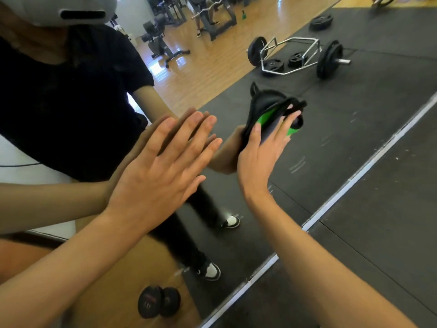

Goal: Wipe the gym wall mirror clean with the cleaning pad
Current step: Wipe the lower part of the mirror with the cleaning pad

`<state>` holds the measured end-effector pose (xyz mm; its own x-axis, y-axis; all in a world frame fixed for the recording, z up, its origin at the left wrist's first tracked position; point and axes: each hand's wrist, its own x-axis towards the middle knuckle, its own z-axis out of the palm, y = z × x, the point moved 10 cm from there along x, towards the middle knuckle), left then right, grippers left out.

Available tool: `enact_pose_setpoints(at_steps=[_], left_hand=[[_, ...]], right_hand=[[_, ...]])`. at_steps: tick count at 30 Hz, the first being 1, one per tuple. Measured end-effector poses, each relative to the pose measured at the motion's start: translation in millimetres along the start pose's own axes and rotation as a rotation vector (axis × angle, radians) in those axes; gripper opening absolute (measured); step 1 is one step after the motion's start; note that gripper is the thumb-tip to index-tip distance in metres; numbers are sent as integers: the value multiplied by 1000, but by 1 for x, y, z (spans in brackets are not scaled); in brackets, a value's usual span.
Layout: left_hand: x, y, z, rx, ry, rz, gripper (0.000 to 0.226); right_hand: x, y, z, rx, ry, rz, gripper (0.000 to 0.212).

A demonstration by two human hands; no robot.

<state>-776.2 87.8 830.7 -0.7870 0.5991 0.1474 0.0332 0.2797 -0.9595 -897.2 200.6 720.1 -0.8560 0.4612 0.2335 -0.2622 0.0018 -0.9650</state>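
Observation:
The wall mirror (307,143) fills most of the view, with faint smears on the glass to the right of my hands. My right hand (260,159) presses a black and green cleaning pad (267,107) against the glass, fingers spread over its back. My left hand (160,171) lies flat on the mirror with open fingers, to the left of the pad, meeting its own reflection. My reflection, in a dark shirt with a grey headset, shows at the upper left.
The mirror's white bottom edge (350,181) runs diagonally from upper right to lower middle, with black rubber floor (390,233) below it. Reflected in the glass are a hex bar with weight plates (295,55), two dumbbells (158,301) and gym machines on a wooden floor.

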Motion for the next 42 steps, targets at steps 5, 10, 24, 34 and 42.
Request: enact_pose_setpoints(at_steps=[5,10,24,34,42], left_hand=[[-1,1,0,-28,13,-4,69],[-3,1,1,-12,2,2,69],[-1,0,-2,-41,17,-7,68],[1,-1,-3,-32,6,-7,79],[-1,-1,-1,-33,10,-5,70]], right_hand=[[-96,22,16,-130,-239,-230,70],[-160,75,17,-296,-421,-172,72],[-133,48,21,-181,-332,-211,71],[25,-2,-5,32,43,25,70],[-141,77,7,-142,-284,-33,83]])
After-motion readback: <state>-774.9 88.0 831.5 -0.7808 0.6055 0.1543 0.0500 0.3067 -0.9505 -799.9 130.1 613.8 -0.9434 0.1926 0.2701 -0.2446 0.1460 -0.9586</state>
